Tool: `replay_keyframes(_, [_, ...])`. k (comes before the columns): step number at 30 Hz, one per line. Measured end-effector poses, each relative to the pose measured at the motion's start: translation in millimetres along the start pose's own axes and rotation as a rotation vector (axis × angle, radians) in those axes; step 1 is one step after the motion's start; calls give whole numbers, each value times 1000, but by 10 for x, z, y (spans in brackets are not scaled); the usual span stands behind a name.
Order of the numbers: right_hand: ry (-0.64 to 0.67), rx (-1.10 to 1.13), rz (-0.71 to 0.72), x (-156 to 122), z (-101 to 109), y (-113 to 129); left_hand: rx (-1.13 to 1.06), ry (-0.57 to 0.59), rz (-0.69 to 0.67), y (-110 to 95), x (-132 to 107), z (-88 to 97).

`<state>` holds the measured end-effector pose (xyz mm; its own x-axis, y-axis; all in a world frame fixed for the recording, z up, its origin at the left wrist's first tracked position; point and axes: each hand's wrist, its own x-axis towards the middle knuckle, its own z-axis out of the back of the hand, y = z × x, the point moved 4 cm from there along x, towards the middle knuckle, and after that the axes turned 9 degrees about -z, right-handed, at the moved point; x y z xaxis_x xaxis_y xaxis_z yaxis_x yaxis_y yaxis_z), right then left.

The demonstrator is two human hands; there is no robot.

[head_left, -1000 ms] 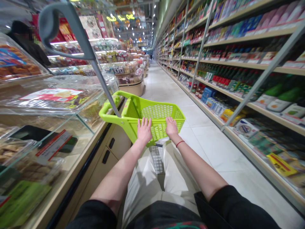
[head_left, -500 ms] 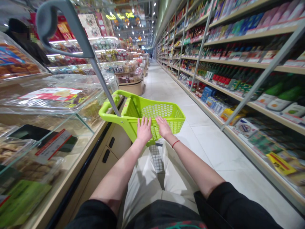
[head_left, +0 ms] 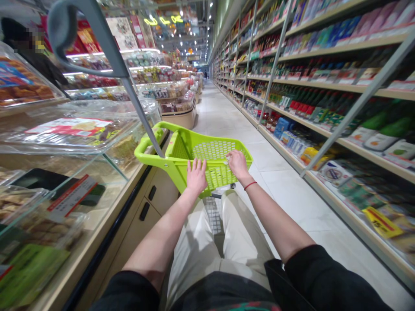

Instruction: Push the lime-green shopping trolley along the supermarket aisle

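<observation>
The left hand (head_left: 196,176) lies open on the near wall of a lime-green plastic shopping basket (head_left: 212,151), its fingers spread across the mesh. The right hand (head_left: 237,165) sits further along the same wall, curved over the top rim near the basket's right corner; whether it is actually gripping the rim, I can't tell. A red string bracelet (head_left: 250,185) circles the right wrist.

The basket stands in the lower middle of the frame, just in front of the person's beige trousers (head_left: 194,242), with black sleeves (head_left: 324,272) at the bottom edge. A long grey handle (head_left: 139,112) rises from its left end toward the upper left.

To the left runs a glass food counter (head_left: 97,181) holding packaged snacks, and a person in dark clothes (head_left: 32,56) stands behind it at the upper left. To the right, tall store shelves (head_left: 324,86) hold bottles and boxes, with a yellow price sign (head_left: 381,222) low down. A pale tiled floor (head_left: 285,198) stretches between them into the distance.
</observation>
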<state>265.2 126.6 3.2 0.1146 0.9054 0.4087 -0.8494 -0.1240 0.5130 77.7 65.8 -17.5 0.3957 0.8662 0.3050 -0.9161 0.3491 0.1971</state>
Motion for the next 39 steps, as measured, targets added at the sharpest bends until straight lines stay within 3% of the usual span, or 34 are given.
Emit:
replay_keyframes(5, [152, -101, -65, 82, -116, 82, 6, 10, 3, 1, -3, 3])
replay_keyframes(13, [141, 0, 72, 37, -486, 84, -9, -12, -1, 5, -13, -6])
replay_keyframes(16, [137, 20, 168, -40, -488, 9, 1, -22, -5, 7, -15, -10])
replay_keyframes(20, [242, 9, 327, -112, -401, -142, -2, -19, -14, 10, -17, -2])
replay_keyframes(24, [304, 35, 309, -117, -355, -247, -4, -5, -9, 0, -17, 25])
replay_keyframes(27, [244, 83, 246, -146, -437, -144, 7, 2, 4, -10, -16, 35])
replay_keyframes(32, [173, 124, 170, -277, -683, 275, 17, 8, 6, -11, -18, 24])
replay_keyframes(35, [181, 120, 215, -350, -741, 472, 17, 8, 5, -7, -21, 24])
replay_keyframes(39, [183, 92, 309, -377, -703, 518, 16, 4, 4, -9, -24, 25])
